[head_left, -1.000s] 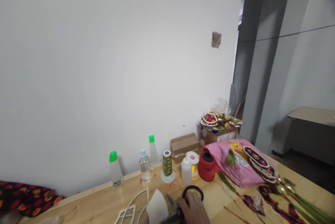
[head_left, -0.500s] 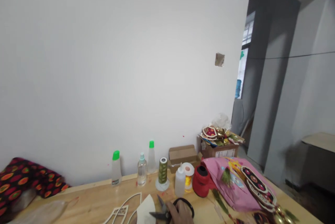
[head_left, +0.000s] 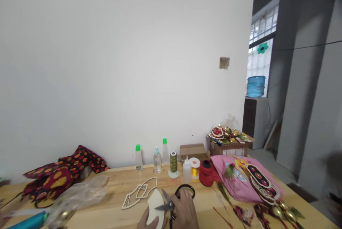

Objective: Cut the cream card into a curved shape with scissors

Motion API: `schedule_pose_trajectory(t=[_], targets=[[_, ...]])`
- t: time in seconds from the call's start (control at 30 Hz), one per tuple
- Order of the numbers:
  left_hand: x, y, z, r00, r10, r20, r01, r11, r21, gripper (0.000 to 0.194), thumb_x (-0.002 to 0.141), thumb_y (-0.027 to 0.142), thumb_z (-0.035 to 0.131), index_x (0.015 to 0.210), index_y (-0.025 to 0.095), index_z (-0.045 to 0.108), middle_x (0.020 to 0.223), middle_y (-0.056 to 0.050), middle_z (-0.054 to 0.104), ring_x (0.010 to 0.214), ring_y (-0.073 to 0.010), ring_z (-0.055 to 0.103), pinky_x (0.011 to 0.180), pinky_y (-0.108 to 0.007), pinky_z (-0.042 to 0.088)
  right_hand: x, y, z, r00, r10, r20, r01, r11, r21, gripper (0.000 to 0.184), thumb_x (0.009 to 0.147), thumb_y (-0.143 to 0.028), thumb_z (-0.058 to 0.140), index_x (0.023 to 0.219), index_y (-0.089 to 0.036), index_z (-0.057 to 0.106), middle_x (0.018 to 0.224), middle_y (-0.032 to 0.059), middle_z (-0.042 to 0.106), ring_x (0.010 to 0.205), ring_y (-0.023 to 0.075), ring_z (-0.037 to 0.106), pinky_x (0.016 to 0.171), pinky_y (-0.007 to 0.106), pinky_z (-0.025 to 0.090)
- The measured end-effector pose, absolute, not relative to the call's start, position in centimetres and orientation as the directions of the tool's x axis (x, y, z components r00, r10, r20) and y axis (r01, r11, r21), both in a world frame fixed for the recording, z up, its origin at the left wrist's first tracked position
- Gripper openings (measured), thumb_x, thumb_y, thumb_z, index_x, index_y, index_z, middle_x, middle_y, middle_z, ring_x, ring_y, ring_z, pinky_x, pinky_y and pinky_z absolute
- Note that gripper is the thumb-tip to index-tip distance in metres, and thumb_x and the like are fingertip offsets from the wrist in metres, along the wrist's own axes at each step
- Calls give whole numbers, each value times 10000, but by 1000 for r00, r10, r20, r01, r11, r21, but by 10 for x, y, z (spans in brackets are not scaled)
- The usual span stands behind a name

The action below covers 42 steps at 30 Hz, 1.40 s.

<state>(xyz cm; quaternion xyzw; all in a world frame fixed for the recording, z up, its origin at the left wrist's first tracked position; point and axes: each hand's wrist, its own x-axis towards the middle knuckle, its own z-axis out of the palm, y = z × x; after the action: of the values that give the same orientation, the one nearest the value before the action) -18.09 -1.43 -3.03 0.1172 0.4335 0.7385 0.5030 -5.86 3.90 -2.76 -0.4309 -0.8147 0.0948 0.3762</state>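
In the head view, my left hand [head_left: 147,221] is at the bottom edge, its fingers closed on a curved cream card piece [head_left: 155,205]. My right hand [head_left: 186,210] grips a pair of scissors [head_left: 169,206] with black handles. Their blades are spread and point left, over the card's right edge. Part of my left hand is cut off by the frame. Just beyond the card lie thin fan-shaped frames [head_left: 146,188] with cut-out patterns, overlapping on the wooden table [head_left: 107,209].
Behind the hands stand several bottles [head_left: 157,161], a green thread cone [head_left: 173,163], a yellow spool [head_left: 195,168] and a red thread cone [head_left: 206,173]. Pink cloth [head_left: 235,182] with ornaments lies right, near a filled cardboard box [head_left: 229,149]. Patterned fabric [head_left: 66,172] and a plastic bag [head_left: 85,195] lie left.
The view has tilted down and widened to the left, so the left hand on the card now shows. My right hand still grips the scissors, blades spread by the card.
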Motion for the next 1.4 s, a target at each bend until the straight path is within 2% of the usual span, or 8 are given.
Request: schedule_pose_trajectory(t=[0.13, 0.3, 0.43, 0.57, 0.67, 0.8, 1.07, 1.4], targets=[[-178, -18, -35, -444, 871, -209, -663, -163, 731, 769, 580, -60, 611, 1258, 143, 311, 799, -88, 692, 885, -276, 608, 862, -439, 435, -52, 32, -26, -371, 775, 512, 626, 616, -478, 303, 536, -63, 518, 767, -237, 608, 783, 45, 502, 798, 210, 460, 724, 312, 328], [-173, -24, -28, -488, 847, -209, -653, -196, 732, 702, 585, -45, 624, 1211, 158, 378, 909, -85, 679, 944, -269, 582, 889, -471, 412, -48, 36, -42, -410, 690, 596, 599, 697, -394, 370, 622, -82, 511, 945, -244, 591, 899, 68, 503, 867, 217, 465, 758, 315, 342], [-165, -29, -26, -517, 839, -169, -605, -218, 766, 577, 622, 15, 634, 1146, 179, 455, 1021, -90, 643, 1016, -257, 542, 917, -468, 388, -49, 35, -42, -381, 723, 577, 609, 666, -431, 382, 638, -61, 501, 960, -243, 596, 931, 83, 509, 902, 229, 475, 764, 320, 358], [-159, -32, -27, -580, 794, -180, -571, -239, 785, 499, 627, 15, 627, 1084, 170, 501, 1047, -91, 632, 1005, -250, 550, 909, -469, 396, -48, 35, -35, -398, 748, 531, 588, 652, -478, 392, 644, -50, 491, 971, -235, 602, 846, 78, 521, 813, 215, 503, 712, 310, 379], [-156, -34, -27, -638, 743, -203, -550, -255, 795, 503, 620, -13, 615, 1076, 174, 514, 1034, -87, 639, 987, -244, 562, 902, -462, 404, -46, 35, -33, -422, 757, 499, 565, 650, -508, 410, 646, -44, 482, 986, -241, 599, 810, 69, 520, 770, 203, 506, 685, 299, 382], [-157, -35, -25, -656, 727, -206, -554, -277, 785, 532, 610, -9, 624, 1095, 176, 507, 996, -82, 655, 980, -248, 565, 902, -460, 402, -46, 34, -36, -417, 751, 513, 533, 658, -531, 423, 640, -47, 486, 989, -257, 600, 837, 64, 511, 829, 213, 501, 726, 306, 370], [-148, -34, -11, -649, 727, -224, -583, -286, 760, 516, 573, 36, 676, 1051, 161, 525, 975, -75, 664, 991, -263, 555, 911, -445, 396, -44, 30, -24, -473, 801, 367, 569, 596, -566, 357, 656, -67, 479, 916, -271, 614, 810, 62, 503, 804, 223, 506, 692, 307, 354], [-146, -31, -14, -646, 746, -162, -558, -316, 768, 508, 620, 101, 664, 1098, 167, 505, 1018, -84, 648, 1022, -255, 537, 913, -435, 391, -45, 30, -30, -463, 790, 402, 575, 613, -543, 354, 641, -75, 512, 934, -245, 615, 813, 65, 509, 814, 219, 487, 713, 303, 336]])
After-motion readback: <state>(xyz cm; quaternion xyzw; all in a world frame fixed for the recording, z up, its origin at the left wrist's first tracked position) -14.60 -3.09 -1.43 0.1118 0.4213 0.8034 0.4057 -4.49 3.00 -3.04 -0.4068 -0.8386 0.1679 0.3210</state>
